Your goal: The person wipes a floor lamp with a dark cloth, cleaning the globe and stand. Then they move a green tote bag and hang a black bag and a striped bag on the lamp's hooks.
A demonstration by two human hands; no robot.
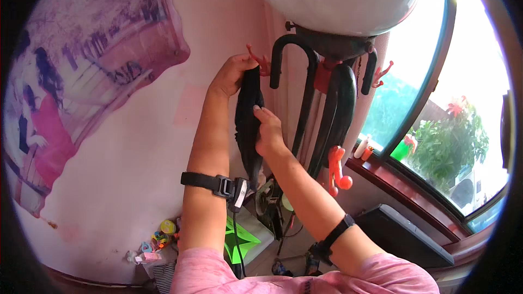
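Note:
A long piece of black fabric (249, 125) hangs in front of me, held by both hands; its exact kind is hard to make out. My left hand (235, 75) pinches its top end right beside a red hook (262, 64) on a dark coat stand (336, 114). Whether the fabric is looped over that hook is hidden by my fingers. Lower down, my right hand (269, 130) grips the fabric's right edge, thumb on top. The lower part of the fabric narrows and drops toward my left forearm.
A big white rounded object (338, 0) tops the stand. A lower red hook (336, 171) sticks out near my right forearm. To the right are a window sill (403, 196) and a dark flat panel (400, 234). A large picture (92, 71) covers the left wall; small colourful items (160, 239) lie below.

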